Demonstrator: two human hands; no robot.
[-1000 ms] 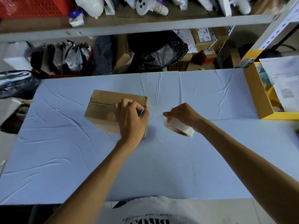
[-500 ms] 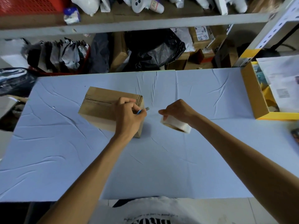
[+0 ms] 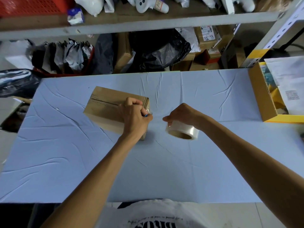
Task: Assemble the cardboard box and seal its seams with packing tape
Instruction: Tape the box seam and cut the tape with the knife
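Note:
A closed brown cardboard box (image 3: 105,107) lies on the pale blue table cover (image 3: 65,153), left of centre, with a strip of clear tape along its top seam. My left hand (image 3: 135,117) rests on the box's right end, fingers closed around a small blue-handled cutter (image 3: 148,114) whose tip pokes out to the right. My right hand (image 3: 182,115) holds a roll of clear packing tape (image 3: 181,130) just right of the box, a little above the table. A thin stretch of tape between roll and box is hard to make out.
An open yellow-edged cardboard tray (image 3: 261,99) with papers sits at the table's right edge. Behind the table, a metal shelf (image 3: 148,22) holds bags, parcels and a red basket (image 3: 32,5). Black bags (image 3: 158,50) and boxes fill the space under it.
The roll in my right hand has shifted slightly right, away from the box, and tilted so its core shows. My left hand stays on the box end with the cutter.

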